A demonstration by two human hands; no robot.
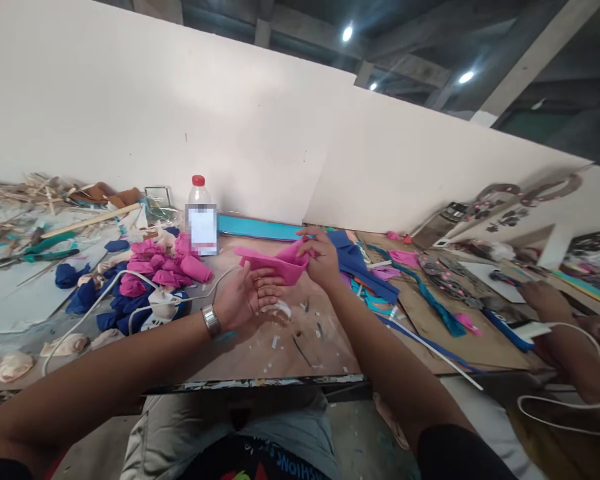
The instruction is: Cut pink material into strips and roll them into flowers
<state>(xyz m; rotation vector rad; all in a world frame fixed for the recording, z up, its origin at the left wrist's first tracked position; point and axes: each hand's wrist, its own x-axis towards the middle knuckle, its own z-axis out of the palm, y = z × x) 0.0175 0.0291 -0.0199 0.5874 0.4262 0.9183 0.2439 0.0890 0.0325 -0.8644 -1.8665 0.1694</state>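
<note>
A folded strip of bright pink cloth point(283, 265) is held up between my two hands, just above the table. My left hand point(247, 293), palm turned up, has its thumb and fingers at the strip's left end and lower edge. With bent fingers, my right hand point(320, 257) pinches the other end. Left of my hands lies a heap of crumpled pink bundles point(155, 263), with dark blue bundles point(85, 297) around it. Partly under the heap is a blue-and-white corded tool point(165, 308), which looks like a glue gun.
A red-capped bottle point(199, 197) stands behind the heap. Green-handled scissors point(50, 250) and thin sticks lie far left. Blue cloth strips point(365, 270) lie beside my right forearm. At right, a co-worker's hand point(543, 300) rests near another blue corded tool point(507, 330).
</note>
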